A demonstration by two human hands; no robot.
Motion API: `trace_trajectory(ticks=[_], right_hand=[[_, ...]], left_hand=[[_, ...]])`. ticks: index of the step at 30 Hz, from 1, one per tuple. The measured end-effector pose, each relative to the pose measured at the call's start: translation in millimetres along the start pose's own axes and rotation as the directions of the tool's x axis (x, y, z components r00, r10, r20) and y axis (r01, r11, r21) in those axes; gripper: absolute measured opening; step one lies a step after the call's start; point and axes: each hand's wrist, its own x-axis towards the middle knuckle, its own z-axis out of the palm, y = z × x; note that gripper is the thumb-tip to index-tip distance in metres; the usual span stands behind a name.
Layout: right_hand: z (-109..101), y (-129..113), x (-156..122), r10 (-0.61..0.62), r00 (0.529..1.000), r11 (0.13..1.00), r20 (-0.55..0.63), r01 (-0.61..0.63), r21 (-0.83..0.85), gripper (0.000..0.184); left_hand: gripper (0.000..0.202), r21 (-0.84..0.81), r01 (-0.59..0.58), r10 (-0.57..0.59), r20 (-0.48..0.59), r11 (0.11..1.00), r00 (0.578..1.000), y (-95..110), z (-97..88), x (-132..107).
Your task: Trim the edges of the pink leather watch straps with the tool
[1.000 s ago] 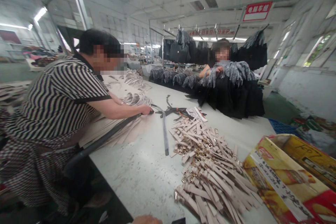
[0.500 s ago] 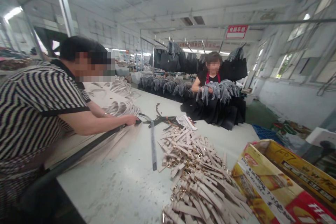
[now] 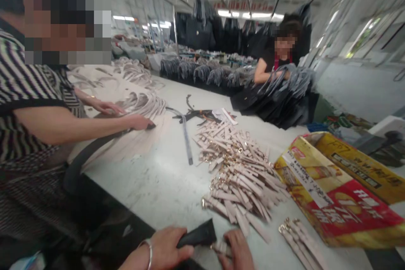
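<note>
Pale worktable [image 3: 158,185] is strewn with beige straps [image 3: 240,173]. At its near edge a black piece [image 3: 198,234] is clasped by the left hand [image 3: 167,251]. A small strap [image 3: 221,248] is touched by the right hand [image 3: 238,253], though whether it is gripped cannot be told.

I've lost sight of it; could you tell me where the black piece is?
Head view, bottom centre: the black piece is gripped in the left hand, beside the right hand, near the pile of beige straps.

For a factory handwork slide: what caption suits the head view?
The left hand grips a black piece, the right hand touches a beige strap beside a pile of buckled straps on the table.
</note>
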Motion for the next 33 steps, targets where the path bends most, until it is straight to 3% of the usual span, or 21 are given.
trace_trajectory(ticks=[2,4,6,16,28,33], right_hand=[[-0.2,3.9,-11.9,-0.017,0.999,0.999,0.049,0.015,0.046,0.015],[-0.8,9.6,-16.4,-0.054,0.998,0.995,0.025,0.052,0.09,0.014],[-1.0,15.5,-16.5,-0.072,0.997,0.99,-0.002,0.071,0.12,0.016],[-4.7,21.7,-18.1,-0.097,0.995,0.977,-0.005,0.096,0.193,0.021],[-6.6,28.9,-17.5,-0.129,0.991,0.964,0.029,0.118,0.236,0.026],[-5.8,31.7,-17.1,-0.165,0.986,0.951,-0.001,0.16,0.266,0.027]], left_hand=[[0.046,0.034,-0.024,0.024,-0.009,0.999,1.0,0.5,2.3,0.7],[0.05,0.041,-0.021,0.021,0.018,0.999,1.0,0.0,2.9,3.9],[0.052,0.035,-0.012,0.01,0.065,0.999,0.998,-0.9,3.1,7.1],[0.053,0.108,-0.041,0.03,0.102,0.993,0.994,0.7,3.0,-1.6],[0.052,0.138,-0.122,0.109,0.094,0.983,0.99,32.2,16.9,8.0],[0.052,0.138,-0.074,0.062,0.093,0.988,0.994,23.0,10.8,4.7]])
